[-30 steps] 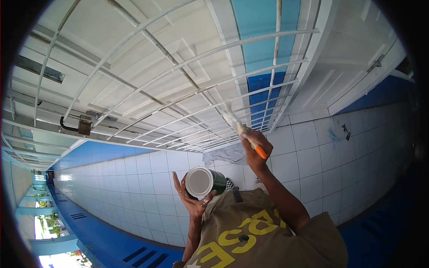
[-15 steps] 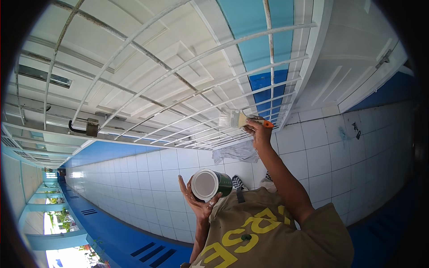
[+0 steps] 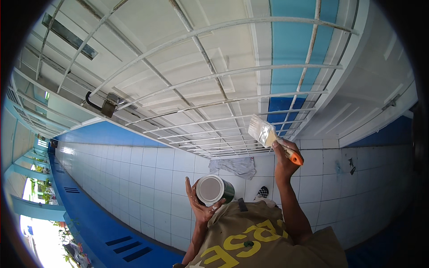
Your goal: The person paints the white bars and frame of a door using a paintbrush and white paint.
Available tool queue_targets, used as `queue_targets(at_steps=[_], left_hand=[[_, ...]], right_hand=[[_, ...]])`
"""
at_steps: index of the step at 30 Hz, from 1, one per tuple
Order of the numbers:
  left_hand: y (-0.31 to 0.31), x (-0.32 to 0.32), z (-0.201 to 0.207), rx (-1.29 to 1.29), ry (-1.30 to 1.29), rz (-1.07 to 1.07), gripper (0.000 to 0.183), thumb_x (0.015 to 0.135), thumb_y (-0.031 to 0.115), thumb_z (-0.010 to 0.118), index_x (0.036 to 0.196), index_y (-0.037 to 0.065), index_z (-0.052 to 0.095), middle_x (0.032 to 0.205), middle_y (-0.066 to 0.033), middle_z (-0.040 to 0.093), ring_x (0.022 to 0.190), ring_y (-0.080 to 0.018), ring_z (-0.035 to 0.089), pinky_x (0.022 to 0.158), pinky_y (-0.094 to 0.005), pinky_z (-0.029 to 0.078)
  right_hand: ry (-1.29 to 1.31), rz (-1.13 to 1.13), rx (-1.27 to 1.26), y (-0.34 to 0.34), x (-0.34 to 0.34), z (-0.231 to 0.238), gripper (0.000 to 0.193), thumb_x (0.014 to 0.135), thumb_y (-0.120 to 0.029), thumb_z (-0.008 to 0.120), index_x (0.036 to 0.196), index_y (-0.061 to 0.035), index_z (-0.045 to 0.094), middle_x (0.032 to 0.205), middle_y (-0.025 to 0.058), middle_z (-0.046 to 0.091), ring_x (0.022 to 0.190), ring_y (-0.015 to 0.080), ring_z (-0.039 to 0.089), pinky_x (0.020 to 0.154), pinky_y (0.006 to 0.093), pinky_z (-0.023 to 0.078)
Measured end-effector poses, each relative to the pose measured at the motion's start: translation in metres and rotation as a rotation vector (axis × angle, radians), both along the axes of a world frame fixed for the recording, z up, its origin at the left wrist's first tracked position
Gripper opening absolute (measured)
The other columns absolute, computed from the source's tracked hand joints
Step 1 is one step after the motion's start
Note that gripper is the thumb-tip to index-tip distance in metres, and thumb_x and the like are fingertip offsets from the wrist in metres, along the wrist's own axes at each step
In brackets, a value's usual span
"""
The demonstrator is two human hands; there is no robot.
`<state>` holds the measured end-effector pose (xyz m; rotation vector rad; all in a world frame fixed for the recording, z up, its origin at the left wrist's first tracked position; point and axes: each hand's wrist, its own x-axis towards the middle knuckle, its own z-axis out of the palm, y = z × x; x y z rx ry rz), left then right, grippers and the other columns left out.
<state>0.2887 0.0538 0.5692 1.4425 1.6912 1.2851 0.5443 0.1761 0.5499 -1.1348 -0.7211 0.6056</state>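
My right hand (image 3: 286, 158) is closed round the handle of a paintbrush (image 3: 263, 131), its wide pale bristles pointing up and left toward the bars. The handle is light wood with an orange end. White metal grille bars (image 3: 250, 69) curve across the upper view, with rusty or bare patches on several uprights. The bristles are at the lower bars; whether they touch one I cannot tell. My left hand (image 3: 201, 203) grips a green paint can (image 3: 229, 192) in front of my body. Its open top shows whitish paint inside, and white smears mark my fingers.
Behind the grille stand a white panelled door (image 3: 178, 89) and a blue wall strip (image 3: 292, 40). A padlock (image 3: 108, 107) hangs at the grille's left. A grey cloth (image 3: 234, 167) lies on the white tiled floor (image 3: 152, 178) at the grille's foot. A blue ledge (image 3: 94, 223) runs at left.
My right hand and the brush have moved down and to the right, and the brush has tilted. The view has shifted, so the grille sits differently. The can stays in my left hand.
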Motion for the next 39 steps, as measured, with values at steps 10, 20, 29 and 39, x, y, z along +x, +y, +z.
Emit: queue_targets(at_steps=[10,20,29,39], left_hand=[[0.017,-0.012,-0.009,-0.029,-0.193,-0.159,0.147,0.060,0.031,0.100,0.162,0.000,-0.001,0.141,-0.0213,0.049,0.127,-0.0339,0.057,0.112,-0.0486,0.045],[0.034,-0.034,-0.012,-0.047,-0.126,-0.240,0.148,0.059,0.034,0.100,0.162,0.000,-0.001,0.140,-0.0222,0.050,0.129,-0.0350,0.057,0.113,-0.0494,0.045],[0.044,-0.058,-0.020,-0.004,-0.226,-0.319,0.138,0.062,0.046,0.098,0.163,0.007,0.013,0.158,-0.0234,0.026,0.130,-0.0341,0.056,0.114,-0.0481,0.047],[0.054,-0.075,-0.015,-0.072,-0.391,-0.389,0.147,0.059,0.028,0.100,0.162,-0.001,0.000,0.142,-0.0227,0.049,0.129,-0.0348,0.057,0.113,-0.0486,0.045]], right_hand=[[-0.096,-0.108,0.218,0.044,-0.019,0.046,0.018,0.087,0.000,0.080,0.101,0.0026,0.070,0.100,0.0165,0.075,0.095,0.0231,0.074,0.080,0.0315,0.062],[-0.686,-0.350,0.397,0.036,-0.042,0.055,0.018,0.090,0.006,0.073,0.106,-0.0015,0.069,0.110,0.0177,0.073,0.101,0.0288,0.073,0.089,0.0383,0.060],[0.111,-0.479,0.241,0.038,-0.012,0.065,0.017,0.090,-0.001,0.077,0.102,0.0064,0.066,0.103,0.0191,0.072,0.088,0.0251,0.074,0.074,0.0300,0.065],[-0.323,-0.257,0.265,0.015,-0.086,0.046,0.017,0.091,-0.003,0.077,0.102,0.0051,0.067,0.108,0.0176,0.071,0.097,0.0220,0.072,0.081,0.0294,0.062]])
